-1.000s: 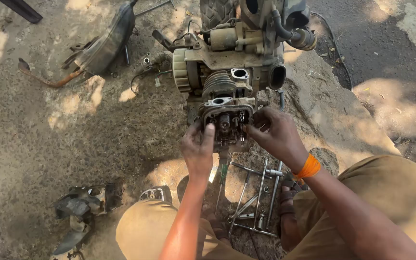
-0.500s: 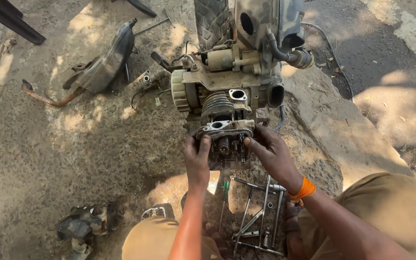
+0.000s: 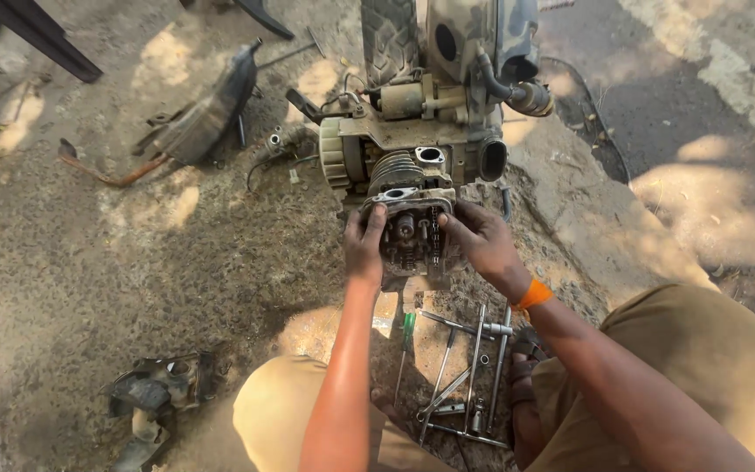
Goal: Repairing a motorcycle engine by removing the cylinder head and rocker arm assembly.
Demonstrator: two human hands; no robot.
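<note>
Gripping the cylinder head (image 3: pixel 410 234) from both sides, the left hand (image 3: pixel 364 249) presses its left edge w/ fingers curled on it, and the right hand (image 3: pixel 481 242) clamps the right edge, fingers closed on the metal. The head sits against the finned cylinder (image 3: pixel 392 168) of the scooter engine (image 3: pixel 421 122), low above the sandy ground (image 3: pixel 115 262). I judge the step is seating or pulling this head on its studs; the next move needs an even, straight push or pull, no tilting. No real container here: the wrenches (image 3: pixel 469 367) and a green screwdriver (image 3: pixel 405 336) lie loose on the ground between the knees, near an orange wristband (image 3: pixel 532 295).
</note>
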